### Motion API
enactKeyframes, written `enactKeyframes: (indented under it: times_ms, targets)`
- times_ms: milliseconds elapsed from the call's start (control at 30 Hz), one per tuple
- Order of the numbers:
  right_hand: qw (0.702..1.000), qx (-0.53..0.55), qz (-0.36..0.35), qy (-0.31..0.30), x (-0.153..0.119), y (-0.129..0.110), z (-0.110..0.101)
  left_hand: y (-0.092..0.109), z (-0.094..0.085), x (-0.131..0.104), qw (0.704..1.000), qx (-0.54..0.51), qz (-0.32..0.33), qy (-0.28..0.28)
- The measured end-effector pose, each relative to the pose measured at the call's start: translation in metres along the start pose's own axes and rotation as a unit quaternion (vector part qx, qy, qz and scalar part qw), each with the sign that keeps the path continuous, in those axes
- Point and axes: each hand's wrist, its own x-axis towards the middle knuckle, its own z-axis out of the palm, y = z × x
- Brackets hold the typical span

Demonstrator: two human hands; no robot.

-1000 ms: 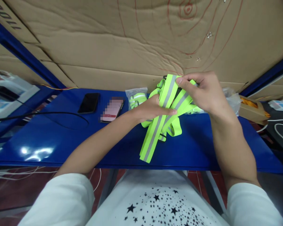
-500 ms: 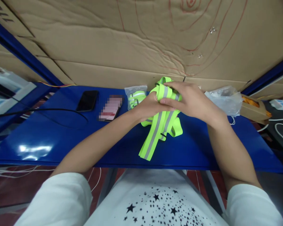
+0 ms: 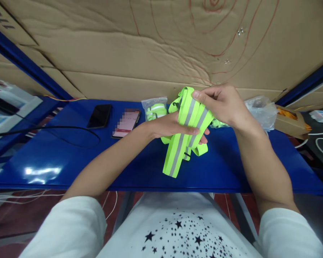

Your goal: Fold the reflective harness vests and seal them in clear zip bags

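A neon yellow-green reflective strap with a grey stripe lies in folds across both of my hands. My left hand grips it from the left, thumb on top and fingers partly underneath. Higher up, my right hand pinches the strap's upper folds between thumb and fingers. One doubled length hangs down towards the front of the blue table. A black buckle shows on a loop below my hands. Part of the strap is hidden behind my left hand.
Left of the hands lie a clear bag of similar straps, a phone with a lit screen and a dark phone. On the right are a clear plastic bag and an open cardboard box. Cardboard stands behind the table.
My right hand has moved up and slightly right, no longer covering the folds. The strap's top is now spread into long flat lengths, and my left thumb lies across them.
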Motion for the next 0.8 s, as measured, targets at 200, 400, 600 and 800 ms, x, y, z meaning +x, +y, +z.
enactKeyframes:
  times_ms: [200, 400, 600, 800]
  targets:
    - [0.982, 0.164, 0.081, -0.048, 0.004, 0.009, -0.002, 0.007, 0.003, -0.002, 0.998, 0.058, 0.008, -0.021]
    - [0.992, 0.03, 0.009, -0.119, 0.003, 0.013, 0.003, 0.012, 0.004, -0.004, 0.998, 0.051, 0.033, 0.024]
    - [0.983, -0.142, -0.085, -0.085, -0.003, 0.0, 0.014, -0.002, -0.005, 0.003, 0.999, -0.03, 0.039, 0.007]
    - [0.995, -0.084, -0.049, 0.033, -0.005, -0.01, -0.003, -0.012, 0.006, 0.005, 0.991, -0.107, -0.032, -0.078]
